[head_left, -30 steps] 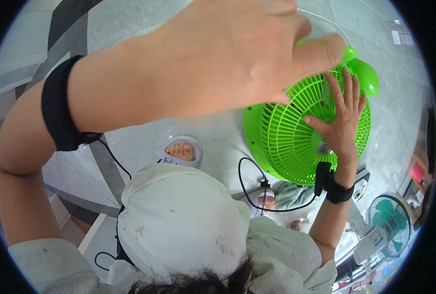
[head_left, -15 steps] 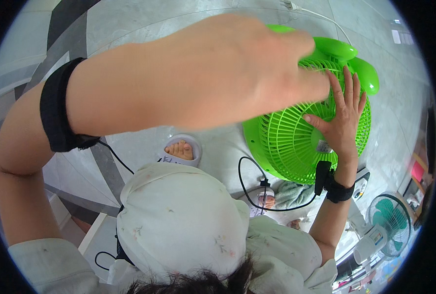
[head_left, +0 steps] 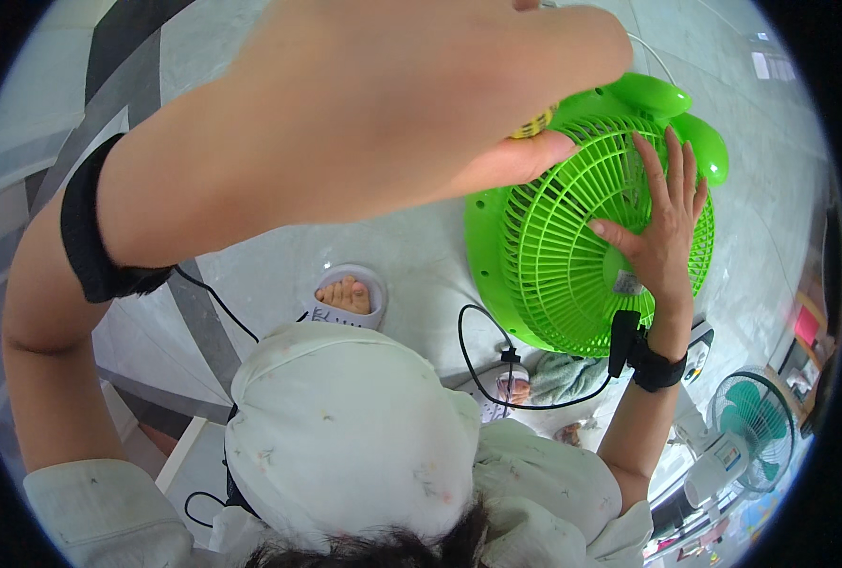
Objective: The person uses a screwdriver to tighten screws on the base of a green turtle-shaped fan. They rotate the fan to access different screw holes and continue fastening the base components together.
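A bright green fan with a round slatted grille and rounded ear-like lobes lies on the floor ahead of me, to the right. My right hand rests on its grille with the fingers spread. Large and close, my left hand reaches across from the left, above the fan's left upper edge. Its fingers are curled round a thing with a yellow-and-black surface, of which only a small part shows beside the thumb. The hand hides the rest, so I cannot tell what kind of thing it is.
A white power cord runs behind the fan. A grey-green cloth lies by my slippered foot. Black cables hang from my wristbands. At the lower right stands another fan with teal blades; a white open box or drawer is at lower left.
My left hand has moved up and left, nearer to my view, uncovering more of the grille and the yellow-and-black thing. My right hand has stayed in place on the fan.
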`<state>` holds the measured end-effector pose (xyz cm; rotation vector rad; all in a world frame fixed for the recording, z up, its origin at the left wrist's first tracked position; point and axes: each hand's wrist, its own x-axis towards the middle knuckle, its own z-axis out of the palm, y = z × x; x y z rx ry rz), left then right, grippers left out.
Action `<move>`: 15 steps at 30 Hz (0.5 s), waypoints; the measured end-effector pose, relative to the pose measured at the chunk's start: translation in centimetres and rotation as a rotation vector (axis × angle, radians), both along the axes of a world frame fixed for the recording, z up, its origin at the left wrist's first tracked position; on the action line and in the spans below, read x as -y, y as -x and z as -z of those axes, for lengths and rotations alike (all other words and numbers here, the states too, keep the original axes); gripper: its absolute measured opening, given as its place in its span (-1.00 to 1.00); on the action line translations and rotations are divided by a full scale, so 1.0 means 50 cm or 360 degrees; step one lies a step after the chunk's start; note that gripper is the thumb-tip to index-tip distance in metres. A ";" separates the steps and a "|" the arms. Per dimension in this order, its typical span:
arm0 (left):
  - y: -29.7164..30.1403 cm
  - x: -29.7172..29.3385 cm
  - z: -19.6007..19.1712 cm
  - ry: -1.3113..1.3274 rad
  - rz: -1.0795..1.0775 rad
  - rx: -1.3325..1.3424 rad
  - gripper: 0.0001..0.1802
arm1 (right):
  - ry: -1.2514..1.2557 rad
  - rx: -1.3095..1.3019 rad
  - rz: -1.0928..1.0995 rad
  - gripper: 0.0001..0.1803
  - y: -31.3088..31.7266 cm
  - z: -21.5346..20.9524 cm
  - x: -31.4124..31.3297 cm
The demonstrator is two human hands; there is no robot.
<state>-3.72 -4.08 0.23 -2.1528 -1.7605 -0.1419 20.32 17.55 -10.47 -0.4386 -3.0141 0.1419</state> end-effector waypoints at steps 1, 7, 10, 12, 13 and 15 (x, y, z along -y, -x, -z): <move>0.002 0.001 0.002 -0.0056 -0.0044 -0.0032 -0.63 | 0.0022 -0.0001 -0.0005 0.12 -0.001 0.001 0.000; 0.075 0.041 -0.002 -0.0331 -0.0447 0.1027 -0.68 | 0.0035 0.0033 0.0048 0.13 0.001 -0.001 0.001; 0.111 0.059 0.052 -0.0538 -0.0904 0.1524 -0.71 | 0.0066 0.0078 0.0091 0.14 0.003 -0.009 0.005; 0.130 0.057 0.125 -0.0766 -0.1146 0.2132 -0.65 | 0.0119 0.0121 0.0127 0.16 0.005 -0.016 0.008; 0.139 0.050 0.174 -0.0844 -0.1383 0.2444 -0.64 | 0.0116 0.0137 0.0138 0.16 0.007 -0.018 0.009; 0.161 0.026 0.273 -0.1005 -0.1530 0.3055 -0.60 | 0.0093 0.0161 0.0145 0.17 0.008 -0.022 0.011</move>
